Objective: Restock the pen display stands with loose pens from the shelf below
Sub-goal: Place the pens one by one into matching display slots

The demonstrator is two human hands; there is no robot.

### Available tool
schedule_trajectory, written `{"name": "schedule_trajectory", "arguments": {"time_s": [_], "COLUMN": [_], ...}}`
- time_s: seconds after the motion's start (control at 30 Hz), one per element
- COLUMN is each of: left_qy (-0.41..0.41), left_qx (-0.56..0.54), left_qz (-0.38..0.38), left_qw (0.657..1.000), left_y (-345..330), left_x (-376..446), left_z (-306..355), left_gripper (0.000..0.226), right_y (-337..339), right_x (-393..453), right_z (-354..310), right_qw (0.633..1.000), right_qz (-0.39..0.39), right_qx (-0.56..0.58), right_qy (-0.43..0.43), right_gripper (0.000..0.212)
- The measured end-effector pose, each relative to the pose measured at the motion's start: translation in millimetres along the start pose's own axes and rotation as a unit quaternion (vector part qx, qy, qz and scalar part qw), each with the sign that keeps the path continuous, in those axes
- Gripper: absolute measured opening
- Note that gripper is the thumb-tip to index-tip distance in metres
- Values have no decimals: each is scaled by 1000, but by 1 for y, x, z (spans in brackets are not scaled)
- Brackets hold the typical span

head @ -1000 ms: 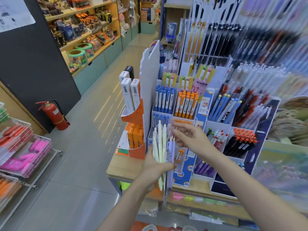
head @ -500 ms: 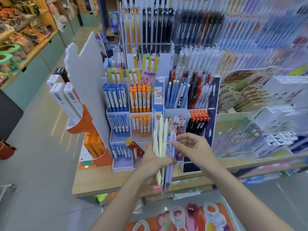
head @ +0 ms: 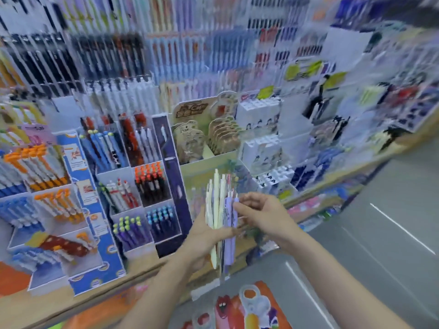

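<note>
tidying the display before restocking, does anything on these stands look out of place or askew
One thing: a dark red, white-dotted flat pouch-like item lies slanted across the lowest white compartment of the left cardboard pen stand, while the pens around it stand in rows. Motion blur hides finer detail elsewhere.

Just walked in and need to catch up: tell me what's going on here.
A person stands at a stationery shelf, restocking pens. The left hand grips a bundle of loose pens upright, and the right hand pinches a purple pen in that bundle. The display stands behind are mostly stocked. No pen is going into a slot yet.
</note>
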State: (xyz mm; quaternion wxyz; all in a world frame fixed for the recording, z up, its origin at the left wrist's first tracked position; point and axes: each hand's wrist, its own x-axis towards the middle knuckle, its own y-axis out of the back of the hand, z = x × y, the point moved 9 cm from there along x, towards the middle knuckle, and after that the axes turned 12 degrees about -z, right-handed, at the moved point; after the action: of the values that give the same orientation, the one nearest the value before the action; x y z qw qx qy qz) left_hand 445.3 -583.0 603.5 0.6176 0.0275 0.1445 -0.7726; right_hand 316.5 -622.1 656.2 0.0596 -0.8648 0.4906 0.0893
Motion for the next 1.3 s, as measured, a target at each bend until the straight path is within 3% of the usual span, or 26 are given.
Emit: {"name": "schedule_trajectory", "arguments": {"time_s": [0.1,0.23,0.33,0.47,0.77,1.0,1.17,1.3], "left_qy": [6,18,12,-5,-60,-48,-60,-54], "left_qx": [-27,-78,-66,-46,22,-36,-39,-68], "left_qz": [-10,-2,21,34,38,75,137,202], "left_qw": [1000,997,998,998,997,995,988,976], "left_y": [-63,-113,-124,-135,-151,-159,-166,-178], "left_x": [40,80,113,168,289,327,339,344], "left_z": [-4,0,10,28,76,85,87,78], "left_gripper": [71,53,54,63,79,97,65,70], "right_y": [68,137,174,217,310,351,363,374], "right_x": [-17,-18,-4,28,99,145,179,194], "right_z": [-6,-13,-21,-26,-83,-93,-96,-93], "right_qw": [999,998,997,997,992,998,990,973], "right_qz": [17,36,47,64,91,5,-116,-209], "right_qx": [-31,-49,-59,-43,-80,-50,-78,-94], "right_qy": [1,-11,-8,-4,43,44,16,-4], "right_gripper": [7,18,10,24,18,27,26,21]}}
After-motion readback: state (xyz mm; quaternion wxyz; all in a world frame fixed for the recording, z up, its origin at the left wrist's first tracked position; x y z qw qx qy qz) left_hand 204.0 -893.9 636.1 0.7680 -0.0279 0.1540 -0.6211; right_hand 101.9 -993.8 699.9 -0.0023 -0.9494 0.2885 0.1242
